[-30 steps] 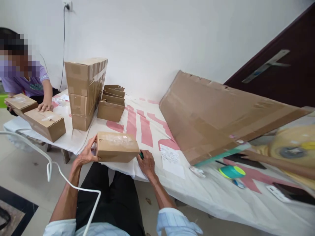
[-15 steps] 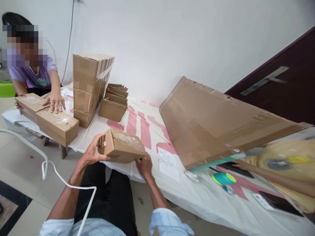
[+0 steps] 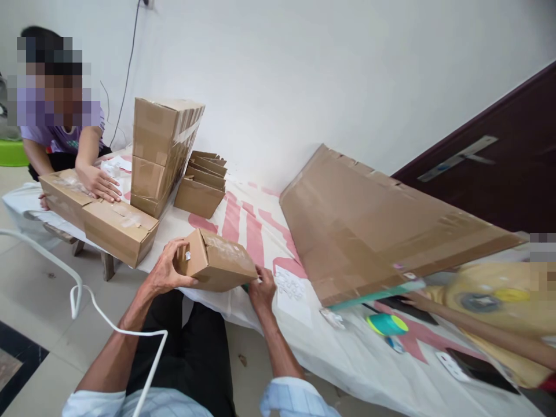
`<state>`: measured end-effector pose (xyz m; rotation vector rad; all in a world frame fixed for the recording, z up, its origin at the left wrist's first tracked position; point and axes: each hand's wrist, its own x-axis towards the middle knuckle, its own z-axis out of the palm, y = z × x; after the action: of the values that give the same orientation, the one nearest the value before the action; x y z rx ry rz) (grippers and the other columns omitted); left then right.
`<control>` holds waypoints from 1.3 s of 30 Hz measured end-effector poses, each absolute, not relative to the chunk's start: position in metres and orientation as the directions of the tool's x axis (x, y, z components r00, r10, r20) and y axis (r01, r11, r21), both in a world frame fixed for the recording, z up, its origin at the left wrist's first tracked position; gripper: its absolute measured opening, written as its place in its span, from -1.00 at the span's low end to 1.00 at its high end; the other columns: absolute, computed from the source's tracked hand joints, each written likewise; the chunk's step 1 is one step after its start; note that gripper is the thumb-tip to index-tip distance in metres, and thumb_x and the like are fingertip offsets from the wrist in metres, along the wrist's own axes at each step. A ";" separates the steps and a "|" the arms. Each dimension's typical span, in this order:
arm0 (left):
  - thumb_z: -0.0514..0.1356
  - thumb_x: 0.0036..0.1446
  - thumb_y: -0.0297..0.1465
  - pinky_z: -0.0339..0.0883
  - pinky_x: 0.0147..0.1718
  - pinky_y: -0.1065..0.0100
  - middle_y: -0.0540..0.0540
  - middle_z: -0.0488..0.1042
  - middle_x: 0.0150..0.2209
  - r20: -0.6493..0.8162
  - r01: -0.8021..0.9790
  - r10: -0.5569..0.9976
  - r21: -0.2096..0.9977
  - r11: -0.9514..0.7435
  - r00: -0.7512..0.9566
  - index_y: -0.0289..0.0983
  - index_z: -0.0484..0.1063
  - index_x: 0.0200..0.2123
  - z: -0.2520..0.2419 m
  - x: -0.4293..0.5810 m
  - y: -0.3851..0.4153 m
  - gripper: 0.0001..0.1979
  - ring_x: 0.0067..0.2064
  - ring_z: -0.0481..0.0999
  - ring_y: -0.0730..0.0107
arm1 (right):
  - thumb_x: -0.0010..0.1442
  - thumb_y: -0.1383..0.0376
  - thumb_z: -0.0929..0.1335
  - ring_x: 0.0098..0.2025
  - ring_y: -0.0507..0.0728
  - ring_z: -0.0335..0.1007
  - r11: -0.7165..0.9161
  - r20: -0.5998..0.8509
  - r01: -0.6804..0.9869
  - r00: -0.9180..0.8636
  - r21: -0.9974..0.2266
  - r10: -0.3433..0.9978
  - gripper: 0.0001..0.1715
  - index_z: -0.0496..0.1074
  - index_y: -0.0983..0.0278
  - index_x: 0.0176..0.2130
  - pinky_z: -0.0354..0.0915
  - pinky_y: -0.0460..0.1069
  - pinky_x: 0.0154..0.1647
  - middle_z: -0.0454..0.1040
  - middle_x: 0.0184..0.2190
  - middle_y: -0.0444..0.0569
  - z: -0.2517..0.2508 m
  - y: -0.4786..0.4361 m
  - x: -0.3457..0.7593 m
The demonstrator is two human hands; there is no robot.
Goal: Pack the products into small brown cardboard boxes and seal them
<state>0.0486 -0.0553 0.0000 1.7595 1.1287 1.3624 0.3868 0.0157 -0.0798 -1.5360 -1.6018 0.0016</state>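
Note:
My left hand [image 3: 167, 269] grips the near left end of a small taped cardboard box [image 3: 228, 263], thumb along the lower side and fingers over the end. The box is tilted above the front edge of the cloth-covered table, over my lap. At its right end, my right hand [image 3: 262, 289] is closed, fingertips against the box corner. A small dark green bit [image 3: 245, 286] shows beside those fingers, mostly hidden, and I cannot make out what it is. A white label sits on the box's left end.
Stacked taped boxes [image 3: 152, 153] and a row of open cartons [image 3: 198, 196] stand behind. At left, another person's hand [image 3: 99, 182] rests on two long boxes [image 3: 119, 229]. A large cardboard sheet [image 3: 369, 226], a teal cup [image 3: 386, 324] and a phone [image 3: 480, 370] are rightward.
The co-worker's two boxes have slid right, toward the stack. My right hand has shifted slightly up and right at the box end. My left hand keeps its grip.

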 end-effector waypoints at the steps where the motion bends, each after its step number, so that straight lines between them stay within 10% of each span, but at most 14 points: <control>1: 0.60 -0.23 -0.30 0.38 0.25 -0.11 -0.29 0.34 0.36 0.405 0.227 0.911 0.882 -0.413 0.084 -0.17 0.38 0.24 0.000 0.047 -0.056 -0.08 0.35 0.39 -0.21 | 0.34 0.16 0.20 -0.09 0.29 0.49 0.243 0.600 0.786 0.194 -0.569 0.776 -0.61 0.54 0.26 -0.16 0.42 0.17 -0.02 0.58 -0.17 0.17 -0.064 0.016 0.385; 8: 0.58 -0.21 -0.30 0.35 0.27 -0.10 -0.28 0.34 0.37 0.444 0.336 0.895 0.837 -0.431 0.040 -0.16 0.33 0.30 0.009 0.036 -0.060 -0.04 0.38 0.35 -0.21 | 0.41 0.18 0.30 -0.06 0.26 0.55 0.550 0.785 0.687 0.048 -0.475 0.618 -0.69 0.61 0.24 -0.17 0.45 0.17 0.05 0.62 -0.18 0.07 0.055 0.004 0.348; 20: 0.60 -0.22 -0.33 0.25 0.36 -0.16 -0.29 0.36 0.34 0.503 0.392 0.858 0.772 -0.501 0.107 -0.13 0.34 0.33 0.013 0.053 -0.062 0.00 0.39 0.33 -0.25 | 0.45 0.33 0.33 -0.02 0.26 0.49 0.811 0.686 0.568 -0.536 -0.138 0.492 -0.75 0.64 0.20 -0.08 0.44 0.21 0.11 0.61 -0.12 0.07 0.106 -0.035 0.269; 30: 0.57 -0.25 -0.41 0.20 0.37 -0.17 -0.32 0.35 0.31 0.520 0.424 0.851 0.756 -0.498 0.074 -0.18 0.31 0.33 0.014 0.070 -0.067 0.02 0.37 0.30 -0.28 | 0.42 0.41 0.36 -0.01 0.28 0.31 0.766 0.372 0.585 -0.796 0.268 0.477 -0.80 0.60 0.24 -0.16 0.29 0.17 0.04 0.54 -0.15 0.08 0.116 -0.030 0.242; 39: 0.59 -0.24 -0.34 0.20 0.35 -0.22 -0.30 0.33 0.34 0.509 0.416 0.858 0.769 -0.486 0.062 -0.10 0.28 0.38 0.020 0.081 -0.073 0.08 0.37 0.29 -0.30 | 0.32 0.41 0.45 -0.01 0.28 0.24 0.753 0.292 0.571 -0.819 0.329 0.494 -0.88 0.63 0.26 -0.15 0.20 0.17 0.02 0.48 -0.15 0.09 0.116 -0.034 0.244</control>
<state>0.0808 -0.0733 0.0197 1.9263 1.2691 1.4102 0.2444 -0.0342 0.1156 -0.8476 -2.7636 -0.6090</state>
